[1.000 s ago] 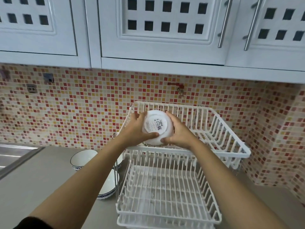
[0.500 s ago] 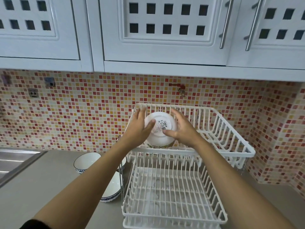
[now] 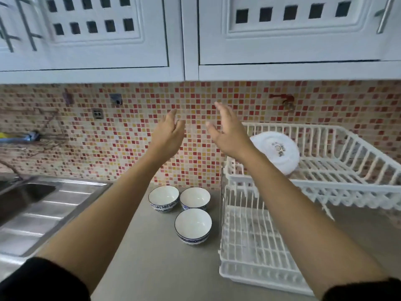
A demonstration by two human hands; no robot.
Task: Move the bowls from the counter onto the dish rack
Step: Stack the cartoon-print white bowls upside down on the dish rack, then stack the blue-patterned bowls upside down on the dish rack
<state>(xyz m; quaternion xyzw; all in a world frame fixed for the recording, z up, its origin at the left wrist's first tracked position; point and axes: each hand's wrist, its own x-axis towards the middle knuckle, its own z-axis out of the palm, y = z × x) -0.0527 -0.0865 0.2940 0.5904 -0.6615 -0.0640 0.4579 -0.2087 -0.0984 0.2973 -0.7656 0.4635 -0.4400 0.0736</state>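
Hands have let go: left hand (image 3: pixel 168 135) and right hand (image 3: pixel 230 135) now hover empty, grip released, beside the white plastic two-tier dish rack (image 3: pixel 373 187). One upturned white ceramic bowl (image 3: pixel 276 152) now rests in its upper tier, while three blue-patterned white bowls (image 3: pixel 193 227) wait on the grey tabletop (image 3: pixel 156 257)

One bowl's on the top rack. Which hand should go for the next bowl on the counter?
Left, probably. The left hand is empty and hangs over the three bowls on the counter. The right hand, also empty, sits nearer the dish rack.
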